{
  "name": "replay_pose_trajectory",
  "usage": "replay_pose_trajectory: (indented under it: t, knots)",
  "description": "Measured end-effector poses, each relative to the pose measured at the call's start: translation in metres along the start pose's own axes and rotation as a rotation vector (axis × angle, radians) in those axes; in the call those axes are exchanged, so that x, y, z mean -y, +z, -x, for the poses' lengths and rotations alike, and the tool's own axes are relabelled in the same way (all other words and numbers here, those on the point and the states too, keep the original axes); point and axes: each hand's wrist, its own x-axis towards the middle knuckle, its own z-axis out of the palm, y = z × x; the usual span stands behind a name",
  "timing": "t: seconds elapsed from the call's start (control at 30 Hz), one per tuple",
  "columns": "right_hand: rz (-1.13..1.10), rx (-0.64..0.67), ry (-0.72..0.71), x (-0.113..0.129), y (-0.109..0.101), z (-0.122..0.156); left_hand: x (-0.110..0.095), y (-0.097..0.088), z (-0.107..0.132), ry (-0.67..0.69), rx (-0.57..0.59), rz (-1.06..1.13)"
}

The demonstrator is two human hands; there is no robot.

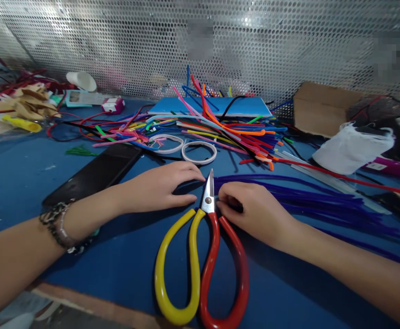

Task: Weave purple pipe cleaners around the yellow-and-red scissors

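A pair of scissors (208,201) with one yellow and one red handle lies on the blue table, blades closed and pointing away from me. To their left, my left hand (162,187) rests low over the table, thumb apart from the fingers, fingertips close to the blades. My right hand (248,205) is just right of the blades, its fingers curled in a pinch; whatever is between the fingertips is hidden. Behind and beside the right hand spreads a bundle of dark blue pipe cleaners (326,201), its left ends close to the scissor tip.
A black phone (93,176) lies beneath my left forearm. Further back are two white rings (199,153), a heap of coloured pipe cleaners (234,132) and a blue box (255,107). A white pouch (352,148) and cardboard (323,107) stand right, before a perforated metal wall (134,50).
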Motion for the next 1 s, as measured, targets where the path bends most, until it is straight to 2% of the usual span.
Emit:
replay_pose_trajectory:
  t: [0.1,0.6,0.77,1.0]
  knots:
    - [0.005,0.014,0.003,0.001,-0.001,0.000,0.004,0.002,-0.002,0.054,0.029,0.021]
    - [0.014,0.011,-0.022,0.002,-0.003,0.000,0.001,0.006,-0.004,0.028,-0.006,0.007]
    - [0.027,0.038,-0.003,0.000,-0.007,-0.001,-0.010,0.000,0.001,-0.059,-0.089,-0.014]
    - [0.057,0.007,0.040,-0.001,-0.005,-0.001,-0.030,0.001,0.009,-0.094,0.075,-0.132]
